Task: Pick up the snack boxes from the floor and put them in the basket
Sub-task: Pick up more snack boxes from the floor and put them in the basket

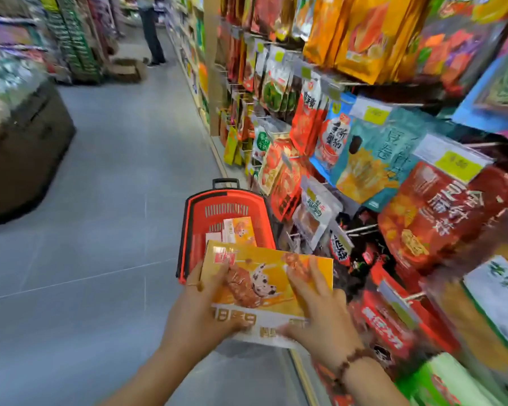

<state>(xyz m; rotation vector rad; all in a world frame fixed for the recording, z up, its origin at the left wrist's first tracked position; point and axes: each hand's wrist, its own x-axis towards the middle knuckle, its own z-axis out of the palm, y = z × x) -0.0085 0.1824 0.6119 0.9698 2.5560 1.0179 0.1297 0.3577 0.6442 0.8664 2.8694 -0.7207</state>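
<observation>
A flat yellow snack box [264,285] with a spotted dog picture is held in both hands, just in front of and above the near rim of the red basket [194,230]. My left hand [201,312] grips its left edge with the thumb on top. Over its right part lies my right hand [320,312], fingers spread on the top face and a bead bracelet on the wrist. The basket stands on the grey floor beside the shelves. Inside it lies another yellow snack box [241,231] of the same kind.
Hanging snack bags [393,177] crowd the rack close on the right. A dark display bin [27,148] stands at left. Far down the aisle a person [153,33] stands near a cardboard box [126,68]. Grey floor tiles [100,230] stretch left of the basket.
</observation>
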